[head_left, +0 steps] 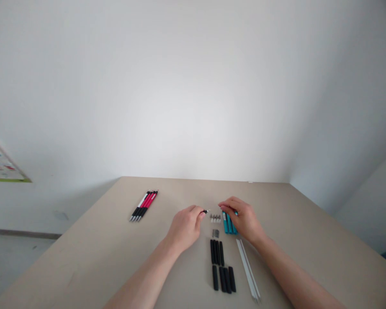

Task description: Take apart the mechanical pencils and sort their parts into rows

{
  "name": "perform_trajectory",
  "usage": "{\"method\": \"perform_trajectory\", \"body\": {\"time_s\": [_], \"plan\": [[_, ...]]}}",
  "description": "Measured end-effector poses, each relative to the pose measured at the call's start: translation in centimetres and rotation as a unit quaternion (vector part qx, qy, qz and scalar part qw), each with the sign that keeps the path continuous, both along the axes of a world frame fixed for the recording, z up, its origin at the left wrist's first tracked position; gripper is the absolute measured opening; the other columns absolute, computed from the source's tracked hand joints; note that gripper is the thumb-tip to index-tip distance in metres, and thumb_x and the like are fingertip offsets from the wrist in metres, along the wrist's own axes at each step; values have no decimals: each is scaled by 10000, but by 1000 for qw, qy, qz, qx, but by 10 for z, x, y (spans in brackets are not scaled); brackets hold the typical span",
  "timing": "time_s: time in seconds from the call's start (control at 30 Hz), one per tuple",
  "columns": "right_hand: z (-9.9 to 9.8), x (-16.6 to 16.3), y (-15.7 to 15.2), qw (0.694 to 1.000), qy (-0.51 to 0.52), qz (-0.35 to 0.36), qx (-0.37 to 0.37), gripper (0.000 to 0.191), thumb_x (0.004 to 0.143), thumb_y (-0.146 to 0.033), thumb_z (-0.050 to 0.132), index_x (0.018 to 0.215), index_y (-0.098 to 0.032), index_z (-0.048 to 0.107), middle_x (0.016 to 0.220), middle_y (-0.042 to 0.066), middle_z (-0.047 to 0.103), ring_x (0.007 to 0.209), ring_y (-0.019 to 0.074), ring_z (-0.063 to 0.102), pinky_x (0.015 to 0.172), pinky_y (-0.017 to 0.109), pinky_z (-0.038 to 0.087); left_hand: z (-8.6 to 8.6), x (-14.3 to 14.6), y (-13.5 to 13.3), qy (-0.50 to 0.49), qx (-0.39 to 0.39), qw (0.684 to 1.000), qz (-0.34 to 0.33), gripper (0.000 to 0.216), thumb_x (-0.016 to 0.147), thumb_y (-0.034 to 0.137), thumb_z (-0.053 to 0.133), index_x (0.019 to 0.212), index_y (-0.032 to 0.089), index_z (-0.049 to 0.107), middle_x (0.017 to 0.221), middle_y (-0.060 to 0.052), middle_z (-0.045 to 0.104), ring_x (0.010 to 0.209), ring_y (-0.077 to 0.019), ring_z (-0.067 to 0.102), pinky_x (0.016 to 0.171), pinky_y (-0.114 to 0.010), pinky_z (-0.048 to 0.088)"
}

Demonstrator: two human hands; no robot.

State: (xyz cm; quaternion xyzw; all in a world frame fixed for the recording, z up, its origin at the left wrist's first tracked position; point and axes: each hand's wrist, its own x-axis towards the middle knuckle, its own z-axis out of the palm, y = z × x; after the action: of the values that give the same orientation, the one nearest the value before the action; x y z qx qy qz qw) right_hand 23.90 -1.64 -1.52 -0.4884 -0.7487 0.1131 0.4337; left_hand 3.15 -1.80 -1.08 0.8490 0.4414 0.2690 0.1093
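Observation:
My left hand point(185, 227) is closed in a pinch on a small black pen part point(206, 211) with a thin pale tip pointing right; most of it is hidden by the fingers. My right hand point(242, 218) is also pinched, its fingertips over the upper ends of several teal pen barrels point(229, 225). Whatever lies between those right fingertips is too small to make out. Between the two hands stands a short row of small grey and white pen parts point(215, 218). Just below that row are several small metal springs point(215, 233).
Nearer me lie two groups of black tubes, an upper one point(216, 252) and a lower one point(224, 279). Slim white refills point(248, 270) rest beside my right forearm. Pens point(144, 206) in white, red and black lie left on the beige table point(93, 257), which meets a white wall.

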Motion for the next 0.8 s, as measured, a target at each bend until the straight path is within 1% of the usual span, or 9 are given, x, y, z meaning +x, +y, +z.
{"method": "perform_trajectory", "body": {"time_s": [0.1,0.2,0.27,0.33,0.47,0.57,0.7,0.8], "plan": [[-1,-3,1,1000,-18,-24,-10,178,842,-264,503,844,-192,665,774,42,643,702,162,589,649,273,456,-1,0,2,20,-3,999,37,160,907,246,414,955,221,564,910,-15,627,815,-174,589,682,-255,404],[-3,-13,3,999,-37,-38,-10,120,817,-245,540,816,-187,644,726,27,637,640,152,571,617,270,454,-4,0,4,50,-12,996,69,128,888,245,448,923,219,567,884,-16,621,795,-178,592,659,-255,400],[-5,-21,4,998,-60,-16,12,115,823,-212,536,781,-187,640,742,34,641,688,160,574,655,280,456,-6,1,6,65,-20,994,88,130,887,244,445,911,212,569,882,-23,618,793,-181,595,657,-258,402],[-6,-27,5,995,-87,11,37,134,834,-176,522,789,-187,647,780,49,647,764,175,570,703,293,455,-8,1,7,76,-31,991,101,139,888,245,441,905,206,574,894,-32,615,798,-184,597,663,-261,407],[-6,-34,6,988,-146,29,49,167,824,-100,513,812,-177,661,802,57,641,812,183,541,736,302,443,-7,3,6,82,-57,989,110,163,883,253,447,913,195,597,916,-49,612,819,-181,598,700,-259,416],[-4,-35,4,981,-186,29,33,191,808,-66,509,820,-175,666,799,53,639,815,182,528,744,306,432,-5,3,5,74,-65,990,103,175,870,246,460,884,181,622,903,-56,614,824,-184,597,725,-262,423],[-2,-37,2,977,-211,23,10,188,808,-77,511,839,-180,666,812,51,642,826,188,519,759,319,418,-4,3,5,63,-56,993,86,191,854,220,463,812,175,643,851,-57,618,793,-184,601,718,-266,428],[-3,-39,1,978,-209,15,0,173,804,-92,514,861,-182,650,841,55,646,849,194,517,773,327,409,-4,3,5,56,-63,990,114,189,843,206,471,780,165,644,834,-68,621,774,-181,604,705,-267,428]]}}
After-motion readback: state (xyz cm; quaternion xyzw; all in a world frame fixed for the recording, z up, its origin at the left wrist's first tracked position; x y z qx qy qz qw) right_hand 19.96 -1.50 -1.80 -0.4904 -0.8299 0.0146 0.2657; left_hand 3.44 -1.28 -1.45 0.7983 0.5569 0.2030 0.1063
